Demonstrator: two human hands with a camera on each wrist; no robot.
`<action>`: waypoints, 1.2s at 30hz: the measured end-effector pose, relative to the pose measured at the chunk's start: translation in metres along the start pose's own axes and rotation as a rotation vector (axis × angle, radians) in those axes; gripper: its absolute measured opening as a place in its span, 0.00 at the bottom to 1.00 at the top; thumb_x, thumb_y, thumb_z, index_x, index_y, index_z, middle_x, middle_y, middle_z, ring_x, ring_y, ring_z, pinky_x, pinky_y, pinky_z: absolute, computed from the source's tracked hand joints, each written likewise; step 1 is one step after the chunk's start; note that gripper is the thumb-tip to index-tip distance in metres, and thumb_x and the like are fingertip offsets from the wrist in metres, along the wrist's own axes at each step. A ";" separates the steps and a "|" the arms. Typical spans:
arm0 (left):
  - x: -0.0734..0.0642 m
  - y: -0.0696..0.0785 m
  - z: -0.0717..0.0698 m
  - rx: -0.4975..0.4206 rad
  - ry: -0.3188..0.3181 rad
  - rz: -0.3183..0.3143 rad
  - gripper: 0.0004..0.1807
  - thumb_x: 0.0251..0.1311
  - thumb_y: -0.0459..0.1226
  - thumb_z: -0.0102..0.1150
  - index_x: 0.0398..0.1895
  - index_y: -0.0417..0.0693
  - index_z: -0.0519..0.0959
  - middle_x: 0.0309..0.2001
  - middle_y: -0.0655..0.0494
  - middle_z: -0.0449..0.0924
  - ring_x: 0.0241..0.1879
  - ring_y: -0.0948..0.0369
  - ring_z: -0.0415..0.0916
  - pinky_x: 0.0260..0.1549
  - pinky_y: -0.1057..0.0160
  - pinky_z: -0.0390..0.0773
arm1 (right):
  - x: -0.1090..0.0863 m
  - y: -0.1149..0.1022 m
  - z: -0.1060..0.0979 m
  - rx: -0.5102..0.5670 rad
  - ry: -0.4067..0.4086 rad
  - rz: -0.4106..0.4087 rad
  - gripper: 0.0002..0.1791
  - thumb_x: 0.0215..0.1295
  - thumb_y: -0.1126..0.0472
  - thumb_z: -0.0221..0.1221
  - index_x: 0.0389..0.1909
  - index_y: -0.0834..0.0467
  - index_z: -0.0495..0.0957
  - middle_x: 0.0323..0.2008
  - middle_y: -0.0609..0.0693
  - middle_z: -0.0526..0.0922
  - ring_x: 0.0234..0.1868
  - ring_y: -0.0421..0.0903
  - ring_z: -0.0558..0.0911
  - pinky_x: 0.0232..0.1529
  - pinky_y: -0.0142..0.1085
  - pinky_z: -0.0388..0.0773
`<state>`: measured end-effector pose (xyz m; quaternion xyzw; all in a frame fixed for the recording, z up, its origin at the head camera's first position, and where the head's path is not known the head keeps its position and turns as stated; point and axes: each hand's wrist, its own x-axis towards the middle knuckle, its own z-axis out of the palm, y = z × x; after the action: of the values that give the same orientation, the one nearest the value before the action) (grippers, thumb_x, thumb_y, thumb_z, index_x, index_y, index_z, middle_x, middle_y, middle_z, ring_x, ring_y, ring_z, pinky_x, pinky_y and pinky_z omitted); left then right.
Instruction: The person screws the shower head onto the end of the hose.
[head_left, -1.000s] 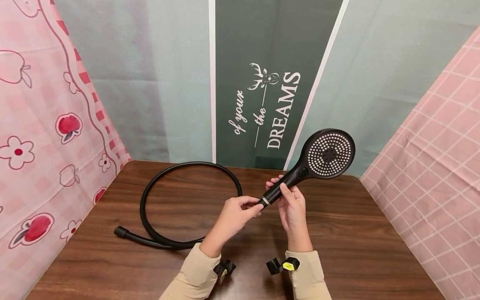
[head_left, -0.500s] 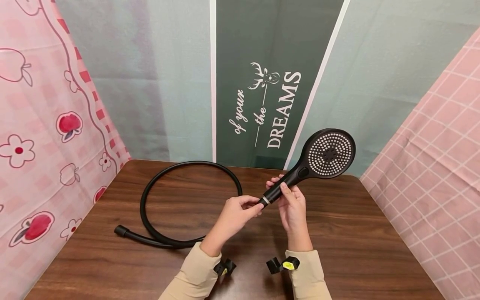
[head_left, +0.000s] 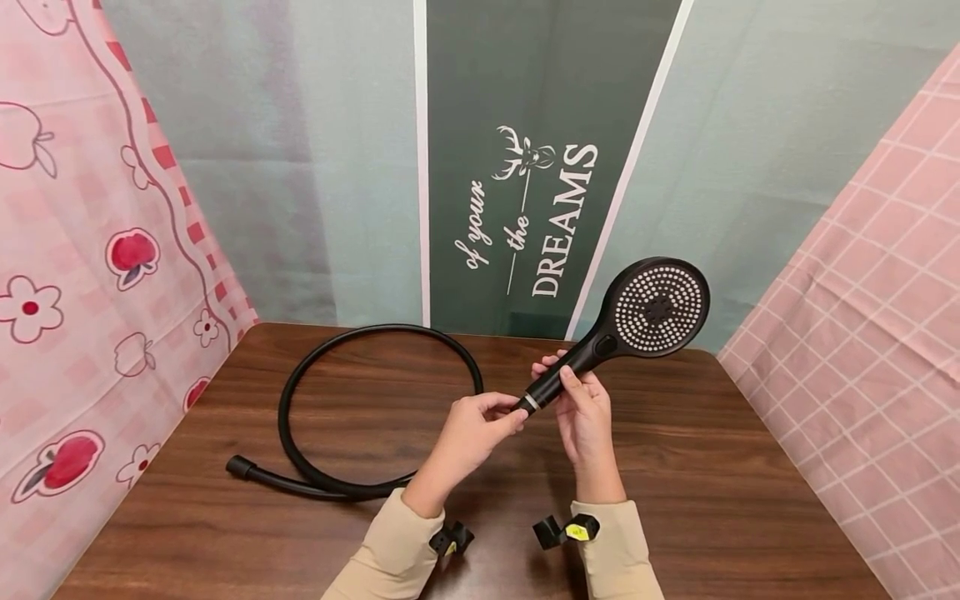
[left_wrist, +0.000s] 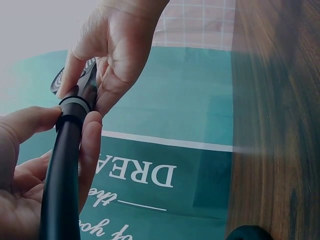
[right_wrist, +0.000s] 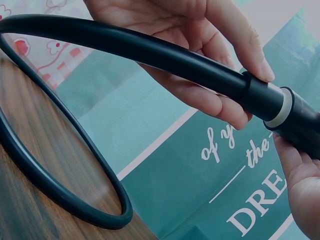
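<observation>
The left hand (head_left: 472, 427) pinches a black, flexible hose (head_left: 284, 421); to its right, the right hand (head_left: 586, 412) holds a round-faced black shower head (head_left: 637, 325). Tilting could jam their joint (right_wrist: 281, 111).

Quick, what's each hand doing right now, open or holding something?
Left hand: pinching the black shower hose connector.
Right hand: holding the black handheld shower head by its handle.
</observation>
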<state>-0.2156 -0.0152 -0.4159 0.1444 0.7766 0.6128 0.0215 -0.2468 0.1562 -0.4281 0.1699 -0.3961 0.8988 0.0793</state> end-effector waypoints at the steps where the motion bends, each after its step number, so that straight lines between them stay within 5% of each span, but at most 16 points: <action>1: 0.000 0.000 0.000 -0.001 0.001 0.001 0.17 0.64 0.41 0.64 0.49 0.37 0.84 0.36 0.47 0.88 0.34 0.61 0.86 0.35 0.68 0.81 | 0.000 0.000 0.000 0.005 -0.003 0.001 0.12 0.76 0.70 0.45 0.54 0.68 0.71 0.42 0.53 0.87 0.46 0.46 0.88 0.54 0.38 0.81; 11: -0.001 0.001 0.000 -0.022 -0.004 -0.009 0.18 0.65 0.42 0.63 0.50 0.37 0.83 0.38 0.44 0.88 0.39 0.49 0.87 0.36 0.65 0.82 | -0.001 0.000 0.000 -0.009 0.006 0.006 0.11 0.76 0.70 0.45 0.53 0.67 0.71 0.43 0.53 0.87 0.46 0.46 0.88 0.54 0.37 0.81; 19: -0.002 0.001 0.000 -0.026 -0.017 -0.009 0.17 0.66 0.40 0.62 0.51 0.36 0.83 0.37 0.44 0.88 0.37 0.56 0.86 0.38 0.63 0.83 | -0.003 0.001 0.000 -0.045 0.020 0.024 0.12 0.77 0.69 0.45 0.50 0.59 0.76 0.42 0.51 0.87 0.46 0.44 0.88 0.55 0.37 0.80; 36: -0.001 0.003 -0.004 -0.028 -0.002 0.004 0.17 0.64 0.40 0.64 0.50 0.37 0.83 0.39 0.44 0.88 0.37 0.52 0.86 0.36 0.66 0.82 | 0.000 0.000 0.004 -0.013 0.021 0.026 0.11 0.76 0.69 0.46 0.53 0.67 0.70 0.42 0.52 0.87 0.46 0.45 0.88 0.55 0.37 0.80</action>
<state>-0.2144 -0.0183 -0.4118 0.1461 0.7678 0.6234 0.0230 -0.2460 0.1531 -0.4251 0.1550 -0.4033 0.8989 0.0730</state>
